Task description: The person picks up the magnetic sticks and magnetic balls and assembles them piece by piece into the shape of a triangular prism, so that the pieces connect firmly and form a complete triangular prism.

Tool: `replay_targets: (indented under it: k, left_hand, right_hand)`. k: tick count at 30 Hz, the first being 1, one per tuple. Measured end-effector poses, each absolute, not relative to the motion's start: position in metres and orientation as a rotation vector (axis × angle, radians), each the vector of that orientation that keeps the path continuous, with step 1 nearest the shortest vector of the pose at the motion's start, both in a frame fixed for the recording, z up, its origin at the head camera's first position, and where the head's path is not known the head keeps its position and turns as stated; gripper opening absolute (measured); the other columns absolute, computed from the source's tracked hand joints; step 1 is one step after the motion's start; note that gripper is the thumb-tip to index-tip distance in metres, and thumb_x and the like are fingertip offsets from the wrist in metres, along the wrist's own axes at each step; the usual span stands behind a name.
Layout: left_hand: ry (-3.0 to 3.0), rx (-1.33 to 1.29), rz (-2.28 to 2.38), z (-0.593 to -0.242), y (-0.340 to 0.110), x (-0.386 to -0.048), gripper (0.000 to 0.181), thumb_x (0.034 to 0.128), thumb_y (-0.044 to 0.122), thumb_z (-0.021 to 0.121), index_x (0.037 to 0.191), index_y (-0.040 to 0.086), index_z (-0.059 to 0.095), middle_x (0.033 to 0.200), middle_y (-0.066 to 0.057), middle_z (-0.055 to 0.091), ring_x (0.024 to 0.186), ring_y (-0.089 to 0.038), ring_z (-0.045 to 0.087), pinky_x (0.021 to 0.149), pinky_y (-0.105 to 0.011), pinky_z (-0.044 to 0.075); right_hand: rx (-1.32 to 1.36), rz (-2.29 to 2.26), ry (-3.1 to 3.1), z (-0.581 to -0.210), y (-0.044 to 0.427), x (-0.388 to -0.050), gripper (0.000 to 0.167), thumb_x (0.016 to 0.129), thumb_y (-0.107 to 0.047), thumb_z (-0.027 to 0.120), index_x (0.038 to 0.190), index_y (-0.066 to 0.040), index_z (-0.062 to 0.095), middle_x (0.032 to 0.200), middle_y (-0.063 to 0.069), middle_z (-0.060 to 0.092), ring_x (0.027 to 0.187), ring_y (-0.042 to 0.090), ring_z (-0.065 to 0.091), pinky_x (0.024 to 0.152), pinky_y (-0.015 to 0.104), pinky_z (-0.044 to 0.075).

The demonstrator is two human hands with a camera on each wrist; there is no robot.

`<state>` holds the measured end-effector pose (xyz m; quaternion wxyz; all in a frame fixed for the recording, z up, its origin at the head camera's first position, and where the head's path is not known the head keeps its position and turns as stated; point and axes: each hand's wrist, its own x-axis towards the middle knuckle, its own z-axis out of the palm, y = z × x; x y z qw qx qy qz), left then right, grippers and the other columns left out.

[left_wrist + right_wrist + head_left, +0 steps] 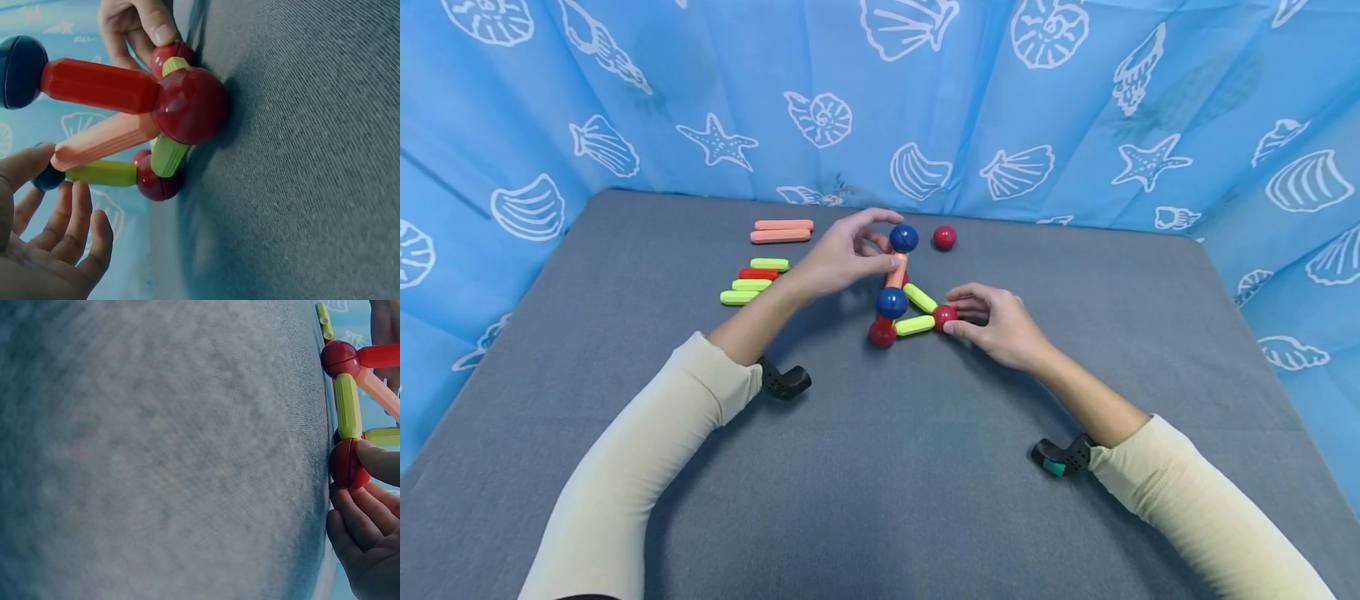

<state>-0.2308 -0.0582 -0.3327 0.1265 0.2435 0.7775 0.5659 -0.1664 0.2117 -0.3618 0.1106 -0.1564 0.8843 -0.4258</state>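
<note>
A structure of balls and rods stands on the table. Three red balls, one of them the near red ball (882, 333), form its base, joined by yellow-green rods (915, 325). A red rod (103, 86) rises from that near ball to the near blue ball (892, 302). From the same base ball, a salmon rod (106, 139) slants to the far blue ball (904, 238). My left hand (850, 254) holds this far blue ball between thumb and fingers. At the base's right corner, my right hand (1000, 323) pinches the right red ball (349, 464).
A loose red ball (944, 237) lies behind the structure. To the left are two salmon rods (781, 237), several yellow-green rods (739, 297) and a red rod (758, 273). A blue shell-patterned curtain (880, 100) borders the grey table (880, 483).
</note>
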Motion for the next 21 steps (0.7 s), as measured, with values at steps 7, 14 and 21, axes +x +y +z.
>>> replay_targets:
  k: [7,14,21]
  left_hand:
    - [2.296,0.741,1.624,-0.334,-0.054,-0.23,0.052,0.0937,0.012,0.07,0.141,0.012,0.049,0.106,-0.013,0.06,0.091,-0.025,0.064,0.083,-0.036,0.054]
    - [2.394,0.711,1.638,-0.332,-0.058,-0.223,0.048,0.0949,0.015,0.068,0.139,0.014,0.05,0.108,-0.008,0.06,0.091,-0.021,0.062,0.081,-0.034,0.052]
    - [2.335,1.019,1.665,-0.329,-0.076,-0.199,0.038,0.0936,0.019,0.068,0.13,0.011,0.062,0.117,-0.003,0.064,0.098,-0.019,0.06,0.086,-0.04,0.05]
  right_hand:
    - [-0.442,-1.259,2.575,-0.361,0.212,-0.166,0.044,0.09,-0.009,0.073,0.129,0.003,0.057,0.127,0.02,0.062,0.12,0.033,0.06,0.101,0.046,0.047]
    - [-0.444,-1.254,2.589,-0.362,0.212,-0.165,0.043,0.091,-0.009,0.072,0.129,0.002,0.058,0.127,0.019,0.062,0.12,0.032,0.06,0.101,0.046,0.048]
    - [-0.456,-1.258,2.589,-0.363,0.213,-0.165,0.043,0.091,-0.008,0.072,0.129,0.003,0.057,0.127,0.02,0.062,0.12,0.033,0.06,0.101,0.047,0.047]
